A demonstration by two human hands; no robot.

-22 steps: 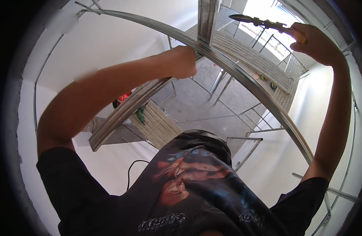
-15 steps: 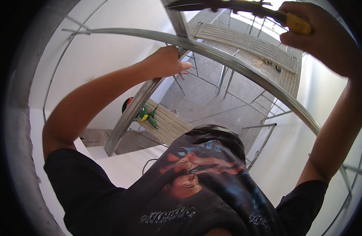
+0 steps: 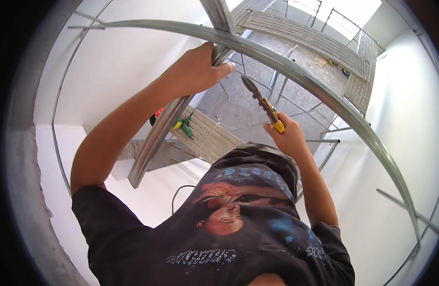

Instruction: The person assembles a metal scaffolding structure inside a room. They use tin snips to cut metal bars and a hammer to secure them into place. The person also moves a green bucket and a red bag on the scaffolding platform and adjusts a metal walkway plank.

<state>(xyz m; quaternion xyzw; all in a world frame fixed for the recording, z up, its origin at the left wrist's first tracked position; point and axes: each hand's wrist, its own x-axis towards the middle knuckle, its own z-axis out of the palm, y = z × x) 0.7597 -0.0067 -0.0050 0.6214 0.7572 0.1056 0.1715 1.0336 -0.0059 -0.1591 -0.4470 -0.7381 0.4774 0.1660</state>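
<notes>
My left hand [image 3: 195,71] is closed around a grey metal stud [image 3: 158,137], close to where it meets a long metal channel [image 3: 324,97]. That channel spans the view and looks bowed by the lens. The stud slants down toward the lower left. In my right hand [image 3: 290,136], held in front of my body below the channel, is a pair of tin snips [image 3: 263,102] with yellow handles. Their dark jaws look shut and point up toward the left hand, apart from the metal. My palm hides part of the handles.
Well below, a green power drill [image 3: 183,125] lies on a scaffold plank [image 3: 212,138] with a pale cord. Another scaffold plank [image 3: 305,40] crosses farther off, with small items near its right end. Thin metal rods [image 3: 62,95] run along the white wall at left.
My right hand has come down and inward with the snips, from the upper right above the channel to in front of my body. The left hand keeps its grip on the stud.
</notes>
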